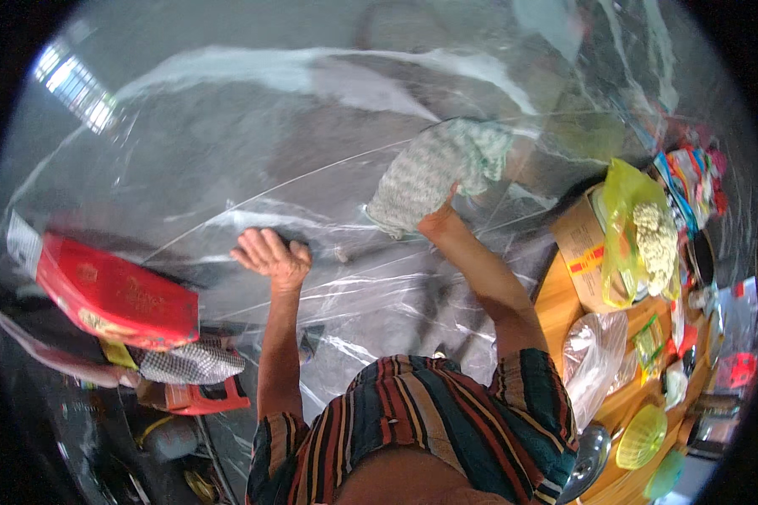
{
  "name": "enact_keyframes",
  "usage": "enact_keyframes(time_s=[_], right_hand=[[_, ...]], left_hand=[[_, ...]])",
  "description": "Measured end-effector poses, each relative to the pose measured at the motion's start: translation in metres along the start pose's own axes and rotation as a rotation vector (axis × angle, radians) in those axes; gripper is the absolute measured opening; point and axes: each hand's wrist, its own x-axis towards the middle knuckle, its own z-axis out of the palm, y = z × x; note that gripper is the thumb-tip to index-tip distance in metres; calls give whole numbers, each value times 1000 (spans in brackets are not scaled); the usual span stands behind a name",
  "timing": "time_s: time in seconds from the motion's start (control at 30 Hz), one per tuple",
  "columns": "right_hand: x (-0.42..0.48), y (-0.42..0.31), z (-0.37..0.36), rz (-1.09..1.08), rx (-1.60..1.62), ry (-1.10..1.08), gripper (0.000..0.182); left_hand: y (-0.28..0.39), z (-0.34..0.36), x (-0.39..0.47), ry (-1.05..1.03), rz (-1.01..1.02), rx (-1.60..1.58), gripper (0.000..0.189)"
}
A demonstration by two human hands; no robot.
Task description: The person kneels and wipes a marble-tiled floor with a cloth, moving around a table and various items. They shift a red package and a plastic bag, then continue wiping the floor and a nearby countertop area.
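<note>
A grey-green patterned cloth [442, 167] lies spread and wrinkled over a dark marbled glossy surface [328, 151]. My right hand [442, 211] is on the cloth's near edge; the cloth hides most of its fingers. To the left, my left hand [275, 255] hovers over or rests on the marbled surface, palm down, with its fingers somewhat spread and nothing in it. Whether it touches the surface cannot be told.
At the left stand a red box [120, 293], a checked cloth [192, 362] and a red plastic stool [215, 401]. On the right, a wooden table [559, 303] bears a cardboard box [578, 246], a yellow-green plastic bag [619, 221], clear bags and a yellow basket [642, 435].
</note>
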Motion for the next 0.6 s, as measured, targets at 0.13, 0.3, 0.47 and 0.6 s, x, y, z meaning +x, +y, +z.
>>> enact_keyframes(time_s=[0.13, 0.3, 0.47, 0.6], right_hand=[[6, 9, -7, 307, -164, 170, 60], [26, 0, 12, 554, 334, 316, 54], [81, -22, 109, 577, 1549, 558, 57], [130, -60, 153, 353, 2998, 557, 57]], left_hand=[[-1, 0, 1, 8, 6, -8, 51], [-1, 2, -1, 5, -2, -5, 49], [2, -9, 5, -24, -22, 7, 50], [6, -7, 3, -56, -29, -54, 55]])
